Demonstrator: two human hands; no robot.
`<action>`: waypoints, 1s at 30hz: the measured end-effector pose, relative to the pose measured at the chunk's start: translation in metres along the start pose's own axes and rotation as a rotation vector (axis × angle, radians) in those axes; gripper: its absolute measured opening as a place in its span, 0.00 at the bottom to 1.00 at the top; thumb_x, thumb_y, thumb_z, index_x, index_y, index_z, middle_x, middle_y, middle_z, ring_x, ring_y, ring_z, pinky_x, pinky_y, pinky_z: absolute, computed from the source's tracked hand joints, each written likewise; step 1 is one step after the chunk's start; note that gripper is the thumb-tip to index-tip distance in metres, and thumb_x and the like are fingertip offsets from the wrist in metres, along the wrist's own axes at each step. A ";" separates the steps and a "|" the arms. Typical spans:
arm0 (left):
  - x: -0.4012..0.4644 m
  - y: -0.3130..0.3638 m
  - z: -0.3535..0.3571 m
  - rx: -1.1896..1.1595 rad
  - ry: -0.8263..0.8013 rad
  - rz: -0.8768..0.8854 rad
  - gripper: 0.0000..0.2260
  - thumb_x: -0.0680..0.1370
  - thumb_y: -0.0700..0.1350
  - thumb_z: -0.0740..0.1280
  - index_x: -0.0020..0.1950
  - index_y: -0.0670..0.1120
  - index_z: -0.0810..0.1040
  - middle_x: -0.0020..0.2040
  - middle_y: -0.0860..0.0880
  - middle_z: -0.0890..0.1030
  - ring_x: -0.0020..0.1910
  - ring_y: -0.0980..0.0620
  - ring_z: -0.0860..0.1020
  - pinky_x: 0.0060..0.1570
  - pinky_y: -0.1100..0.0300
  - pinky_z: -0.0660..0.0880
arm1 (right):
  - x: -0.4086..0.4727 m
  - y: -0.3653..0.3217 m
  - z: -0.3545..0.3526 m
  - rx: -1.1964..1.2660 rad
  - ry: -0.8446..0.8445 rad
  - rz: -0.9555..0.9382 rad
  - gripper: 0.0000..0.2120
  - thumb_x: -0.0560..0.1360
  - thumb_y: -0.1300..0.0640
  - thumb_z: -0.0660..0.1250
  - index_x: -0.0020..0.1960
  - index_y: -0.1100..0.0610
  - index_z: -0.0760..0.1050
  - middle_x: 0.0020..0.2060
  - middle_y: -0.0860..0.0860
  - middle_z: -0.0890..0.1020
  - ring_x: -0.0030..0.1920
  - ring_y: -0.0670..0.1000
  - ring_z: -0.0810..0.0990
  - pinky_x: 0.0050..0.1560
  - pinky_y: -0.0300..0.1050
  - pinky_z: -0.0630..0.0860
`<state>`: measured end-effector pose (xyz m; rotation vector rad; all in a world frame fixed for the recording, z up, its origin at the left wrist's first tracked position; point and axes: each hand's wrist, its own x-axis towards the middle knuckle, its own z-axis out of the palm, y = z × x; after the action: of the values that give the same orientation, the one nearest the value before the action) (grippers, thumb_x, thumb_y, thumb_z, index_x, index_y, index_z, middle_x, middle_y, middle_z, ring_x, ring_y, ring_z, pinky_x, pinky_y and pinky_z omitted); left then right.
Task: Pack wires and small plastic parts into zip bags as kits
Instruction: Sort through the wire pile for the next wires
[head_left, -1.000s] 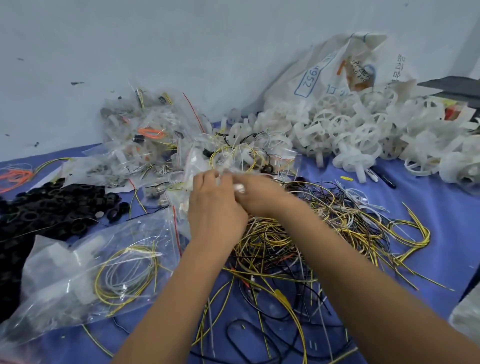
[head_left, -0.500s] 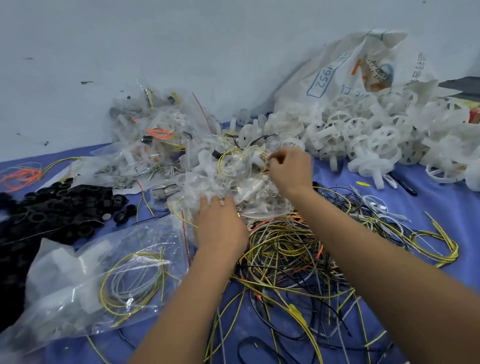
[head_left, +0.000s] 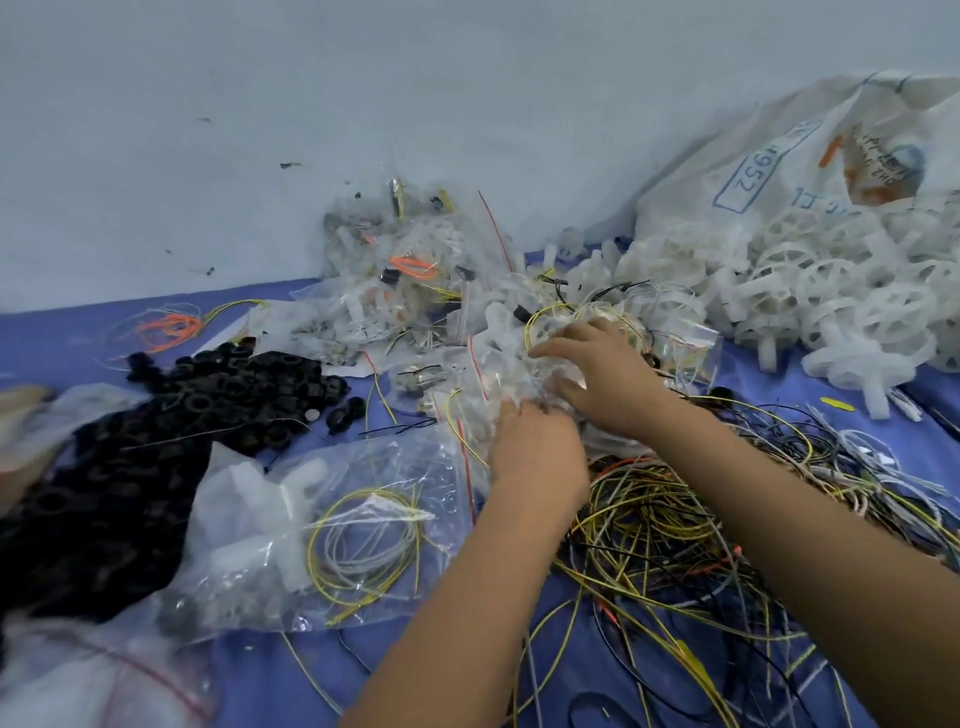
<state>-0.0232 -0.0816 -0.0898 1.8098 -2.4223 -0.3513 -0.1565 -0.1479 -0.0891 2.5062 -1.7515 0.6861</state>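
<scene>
Two bare hands meet over a heap of clear, filled zip bags (head_left: 519, 358) with red seal strips near the middle of the blue-covered table (head_left: 924, 431). The left hand (head_left: 537, 447) lies knuckles-up on the near side of that heap, its fingertips buried in the plastic, so I cannot tell whether its grip holds a bag or only presses on it. The right hand (head_left: 608, 374) reaches across just beyond the left one, fingers spread and nearly straight, resting on the top bag beside a loop of yellow wire (head_left: 540, 319); its grip is not closed around anything.

Just right of the hands and toward the near edge sprawls a tangle of loose yellow, black and white wires (head_left: 675, 525), passing under the right forearm. Left of the left forearm lies one large clear zip bag (head_left: 332, 525) holding a coil of yellow and white wire and some white plastic pieces. Farther left is a pile of small black plastic rings (head_left: 156, 431). Toward the far right corner a mound of white plastic spoked wheels (head_left: 831, 291) spills from a white printed sack (head_left: 779, 166) leaning on the pale wall. A bundle of thin orange wires (head_left: 166, 327) lies near the far left edge.
</scene>
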 end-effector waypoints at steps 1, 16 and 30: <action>-0.005 -0.001 -0.007 -0.003 0.026 0.031 0.18 0.81 0.43 0.65 0.70 0.40 0.72 0.68 0.38 0.73 0.72 0.36 0.69 0.64 0.49 0.71 | 0.004 -0.004 0.002 0.014 -0.066 -0.009 0.14 0.78 0.55 0.69 0.62 0.51 0.82 0.57 0.51 0.81 0.61 0.55 0.73 0.61 0.53 0.72; -0.030 -0.135 0.007 -0.108 0.319 -0.197 0.07 0.81 0.46 0.60 0.58 0.49 0.75 0.59 0.48 0.71 0.63 0.46 0.68 0.58 0.51 0.72 | 0.171 -0.071 0.053 0.047 0.042 0.159 0.22 0.78 0.55 0.67 0.71 0.56 0.71 0.64 0.59 0.76 0.64 0.61 0.74 0.62 0.52 0.74; -0.021 -0.147 0.013 -0.258 0.583 -0.129 0.05 0.78 0.43 0.66 0.52 0.46 0.80 0.52 0.49 0.76 0.54 0.47 0.73 0.50 0.49 0.74 | 0.082 -0.078 0.029 0.102 0.068 -0.017 0.10 0.77 0.51 0.71 0.56 0.53 0.84 0.52 0.48 0.86 0.53 0.49 0.83 0.58 0.47 0.78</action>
<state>0.1176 -0.0989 -0.1369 1.6645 -1.7859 -0.1117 -0.0534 -0.1988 -0.0677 2.5254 -1.7128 0.8704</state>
